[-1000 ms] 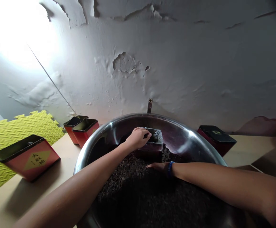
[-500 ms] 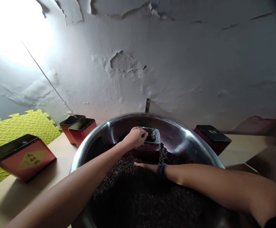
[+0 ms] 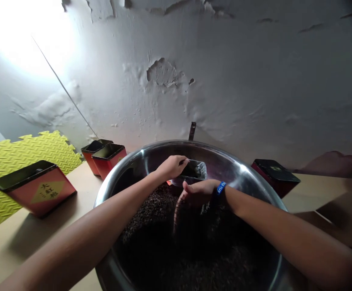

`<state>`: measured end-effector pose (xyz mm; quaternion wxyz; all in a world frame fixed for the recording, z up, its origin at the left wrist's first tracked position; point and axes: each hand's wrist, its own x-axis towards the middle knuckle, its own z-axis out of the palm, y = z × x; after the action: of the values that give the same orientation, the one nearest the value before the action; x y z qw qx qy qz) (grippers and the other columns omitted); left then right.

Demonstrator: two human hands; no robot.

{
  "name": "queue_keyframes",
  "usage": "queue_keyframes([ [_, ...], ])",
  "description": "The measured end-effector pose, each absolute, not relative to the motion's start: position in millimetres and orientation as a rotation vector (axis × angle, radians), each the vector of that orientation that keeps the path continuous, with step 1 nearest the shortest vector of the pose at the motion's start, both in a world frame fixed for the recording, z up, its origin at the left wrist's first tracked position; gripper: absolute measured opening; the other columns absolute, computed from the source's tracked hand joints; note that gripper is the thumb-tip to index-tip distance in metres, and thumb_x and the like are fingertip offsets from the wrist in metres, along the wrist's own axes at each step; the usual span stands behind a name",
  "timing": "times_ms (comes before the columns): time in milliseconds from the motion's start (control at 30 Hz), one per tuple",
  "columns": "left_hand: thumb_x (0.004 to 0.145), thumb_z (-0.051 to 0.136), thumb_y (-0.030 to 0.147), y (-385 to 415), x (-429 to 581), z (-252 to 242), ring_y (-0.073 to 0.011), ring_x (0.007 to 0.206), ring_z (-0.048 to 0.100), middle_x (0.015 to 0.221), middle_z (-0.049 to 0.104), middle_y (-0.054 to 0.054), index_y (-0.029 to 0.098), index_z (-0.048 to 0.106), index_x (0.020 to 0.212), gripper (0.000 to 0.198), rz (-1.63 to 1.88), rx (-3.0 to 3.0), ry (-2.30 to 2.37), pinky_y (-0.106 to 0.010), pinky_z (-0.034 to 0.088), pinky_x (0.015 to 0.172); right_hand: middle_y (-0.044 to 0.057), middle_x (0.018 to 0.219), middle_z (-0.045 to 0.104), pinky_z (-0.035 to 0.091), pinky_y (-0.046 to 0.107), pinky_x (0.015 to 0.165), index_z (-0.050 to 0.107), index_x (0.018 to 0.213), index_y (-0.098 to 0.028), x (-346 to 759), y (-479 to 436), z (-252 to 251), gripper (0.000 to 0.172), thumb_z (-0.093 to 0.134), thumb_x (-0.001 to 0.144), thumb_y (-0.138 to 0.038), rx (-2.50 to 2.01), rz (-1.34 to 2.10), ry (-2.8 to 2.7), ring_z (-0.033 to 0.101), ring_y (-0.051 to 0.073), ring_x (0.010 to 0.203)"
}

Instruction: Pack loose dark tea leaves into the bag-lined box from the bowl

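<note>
Pinching the lined tin [image 3: 200, 170] by its rim, the left hand [image 3: 171, 166] steadies it; the right hand [image 3: 202, 190], fingers spread, overhangs dark leaves [image 3: 151, 212] plentiful in the bowl [image 3: 224, 169], tin's fill unclear.

"Is the basin [image 3: 246, 169] metal?"
"Looks it, smooth and glossy; the dark flakes [image 3: 151, 214] inside it are rough and matt."
"And the film [image 3: 201, 167] inside it?"
"Shiny, crinkled plastic."
"Behind the basin?"
"A matt wall [image 3: 239, 93], its paint flaking."

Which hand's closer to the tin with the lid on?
Right hand: over the tea leaves, left of the lidded tin. Left hand: farther left, at the plastic-lined tin.
</note>
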<state>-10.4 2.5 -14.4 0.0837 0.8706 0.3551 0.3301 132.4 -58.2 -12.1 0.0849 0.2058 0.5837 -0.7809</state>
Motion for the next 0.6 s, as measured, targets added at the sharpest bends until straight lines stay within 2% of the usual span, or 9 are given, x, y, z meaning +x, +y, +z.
queue_keyframes([
  [100,0.086,0.033,0.035,1,-11,-14,-0.0140,0.071,0.058,0.080,0.064,-0.003,0.017,0.062,0.086,0.034,0.974,2.605,1.060,-0.021,0.041,0.066,0.015,0.106,0.057,0.031,0.034,0.096,0.062,0.093,-0.007,131,-63,9,0.078,0.044,0.058,-0.075,0.419,-2.154,1.752,0.048,0.026,0.105],
  [233,0.086,0.035,0.034,-1,-12,-13,-0.0138,0.069,0.057,0.079,0.064,-0.003,0.017,0.062,0.087,0.032,0.957,2.619,1.047,-0.022,0.041,0.065,0.010,0.107,0.059,0.034,0.027,0.093,0.065,0.089,-0.011,136,-58,20,0.059,0.049,0.067,-0.063,0.516,-1.947,1.838,0.049,0.023,0.106],
  [500,0.084,0.038,0.030,0,-11,-12,-0.0141,0.076,0.058,0.084,0.065,-0.003,0.017,0.062,0.091,0.028,0.939,2.586,1.047,-0.022,0.042,0.071,0.006,0.088,0.064,0.043,0.025,0.065,0.066,0.079,-0.016,151,-25,-38,0.053,0.049,0.065,-0.065,1.093,-1.396,1.931,0.058,0.018,0.081],
  [600,0.084,0.039,0.029,1,-11,-12,-0.0136,0.076,0.058,0.085,0.065,-0.002,0.018,0.062,0.092,0.027,0.929,2.589,1.043,-0.022,0.042,0.071,0.006,0.065,0.062,0.044,0.031,0.058,0.061,0.057,-0.015,153,-18,-65,0.053,0.053,0.059,-0.067,1.295,-1.046,1.922,0.058,0.019,0.063],
])
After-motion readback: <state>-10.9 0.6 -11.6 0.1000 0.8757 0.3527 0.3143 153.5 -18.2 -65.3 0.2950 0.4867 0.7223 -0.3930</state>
